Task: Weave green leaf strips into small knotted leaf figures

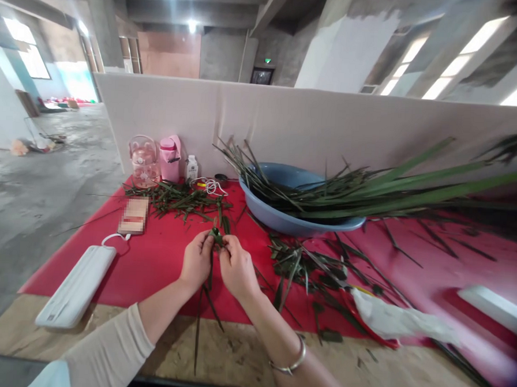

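My left hand and my right hand meet over the red cloth, both pinching a small folded knot of green leaf strips. Long ends of the strips hang down between my wrists toward the table's front edge. A silver bangle circles my right wrist. A beige sleeve covers my left forearm.
A blue basin full of long green leaves sits behind my hands. Leaf scraps lie at left and right. A white power bank, a phone, pink bottles, scissors under white tissue, a partition behind.
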Motion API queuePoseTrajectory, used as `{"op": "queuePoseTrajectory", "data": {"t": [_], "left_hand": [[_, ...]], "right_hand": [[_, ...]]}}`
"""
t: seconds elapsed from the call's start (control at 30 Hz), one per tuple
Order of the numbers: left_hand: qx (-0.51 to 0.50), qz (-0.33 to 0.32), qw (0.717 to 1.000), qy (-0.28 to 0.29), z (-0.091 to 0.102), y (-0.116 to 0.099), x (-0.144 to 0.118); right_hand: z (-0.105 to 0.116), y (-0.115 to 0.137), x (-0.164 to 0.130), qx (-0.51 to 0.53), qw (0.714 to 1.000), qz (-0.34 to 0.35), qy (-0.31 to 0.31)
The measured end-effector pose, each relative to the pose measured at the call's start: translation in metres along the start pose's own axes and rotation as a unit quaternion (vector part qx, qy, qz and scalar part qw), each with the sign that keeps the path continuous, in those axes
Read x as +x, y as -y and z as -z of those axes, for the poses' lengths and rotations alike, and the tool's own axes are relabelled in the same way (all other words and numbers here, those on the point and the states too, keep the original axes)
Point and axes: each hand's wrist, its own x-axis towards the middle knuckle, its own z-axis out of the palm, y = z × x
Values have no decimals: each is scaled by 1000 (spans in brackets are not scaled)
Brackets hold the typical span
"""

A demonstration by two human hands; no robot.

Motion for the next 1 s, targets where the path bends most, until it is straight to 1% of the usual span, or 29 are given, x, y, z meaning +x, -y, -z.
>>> {"op": "queuePoseTrajectory", "data": {"t": [0.17,0.27,0.4,0.47,0.57,0.67,0.73,0.83,0.9,0.93,1.0], "left_hand": [[-32,-3,999,31,-5,-1,-2],[-72,-2,996,44,-8,2,-3],[-85,-8,996,19,-7,6,1],[-70,-17,997,-2,-5,7,3],[-55,12,998,-12,-2,5,5],[-73,39,996,15,-3,3,3],[-91,31,995,36,-3,1,1],[-106,9,992,66,-3,0,-2],[-113,9,990,79,-3,0,-2],[-121,14,989,78,-3,-1,-2],[-156,29,986,54,-3,-2,0]], "right_hand": [[0,-1,2,-71,997,-20,-11],[2,-5,3,-109,994,-14,-26],[0,-5,2,-160,987,-1,-4],[-3,-4,1,-142,990,17,3],[-7,-2,2,-66,996,54,-13],[-8,-4,2,-32,997,55,-36],[-6,-5,2,-41,998,43,-36],[2,-4,1,-67,997,31,-7],[7,-3,0,-79,996,39,22],[9,-2,0,-79,995,45,33],[9,0,0,-68,995,55,44]]}}
